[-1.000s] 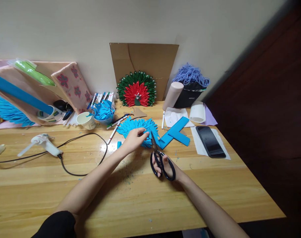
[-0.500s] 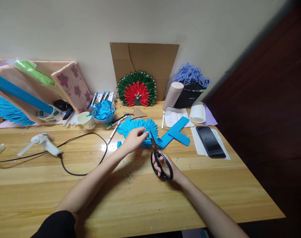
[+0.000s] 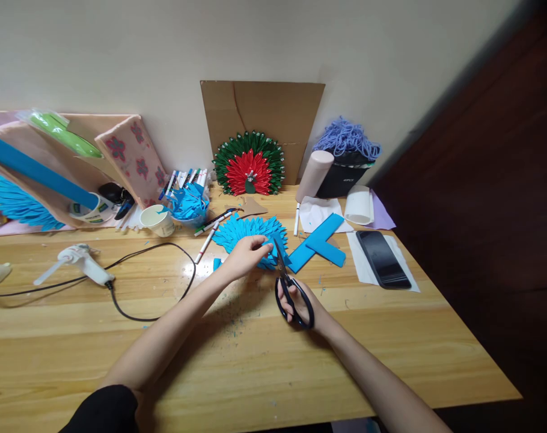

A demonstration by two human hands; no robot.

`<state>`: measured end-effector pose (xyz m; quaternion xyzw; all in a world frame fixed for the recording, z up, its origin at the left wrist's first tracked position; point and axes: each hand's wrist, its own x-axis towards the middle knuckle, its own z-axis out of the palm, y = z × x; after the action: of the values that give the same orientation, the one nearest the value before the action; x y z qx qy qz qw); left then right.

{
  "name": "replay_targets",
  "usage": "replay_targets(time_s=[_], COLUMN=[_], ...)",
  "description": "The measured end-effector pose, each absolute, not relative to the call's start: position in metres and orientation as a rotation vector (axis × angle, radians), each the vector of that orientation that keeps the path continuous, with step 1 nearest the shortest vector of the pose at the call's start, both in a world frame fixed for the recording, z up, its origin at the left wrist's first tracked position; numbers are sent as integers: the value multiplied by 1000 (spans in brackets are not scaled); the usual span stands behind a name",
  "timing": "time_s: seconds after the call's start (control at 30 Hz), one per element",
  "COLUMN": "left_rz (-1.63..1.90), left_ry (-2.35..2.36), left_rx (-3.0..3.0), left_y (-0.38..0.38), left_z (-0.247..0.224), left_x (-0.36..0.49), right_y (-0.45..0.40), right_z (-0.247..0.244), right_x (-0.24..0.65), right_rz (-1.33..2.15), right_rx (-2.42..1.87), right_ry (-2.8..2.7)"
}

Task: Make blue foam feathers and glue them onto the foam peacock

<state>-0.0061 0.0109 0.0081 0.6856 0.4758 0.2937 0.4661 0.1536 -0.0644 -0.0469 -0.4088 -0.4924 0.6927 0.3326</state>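
My right hand is closed through the handles of black-handled scissors, whose blades point up and away. Against the blades is a small blue piece, paper or foam sheet, pinched in the fingers of my left hand. Just beyond both hands lies a fan of blue petals, partly hidden by my left hand. To the right of the scissors, two blue strips lie crossed on the table.
A white glue gun with a black cord lies left. A paper cup and a cup of blue scraps stand behind. A red-and-green peacock leans on cardboard. A phone lies right on the wooden table.
My left fingers have shifted slightly on the blue piece beside the blades. Both hands stay almost in place, and the scissors are still in my right hand.
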Motion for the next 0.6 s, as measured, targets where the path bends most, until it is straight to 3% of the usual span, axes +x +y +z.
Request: replay_targets(time_s=[0.6], left_rz=[690], left_ry=[1114], left_rx=[1646], left_y=[10], left_z=[10], left_x=[-6], right_y=[-63], right_z=[-47], right_x=[152], right_rz=[1784], right_rx=[-1065], right_ry=[-1254])
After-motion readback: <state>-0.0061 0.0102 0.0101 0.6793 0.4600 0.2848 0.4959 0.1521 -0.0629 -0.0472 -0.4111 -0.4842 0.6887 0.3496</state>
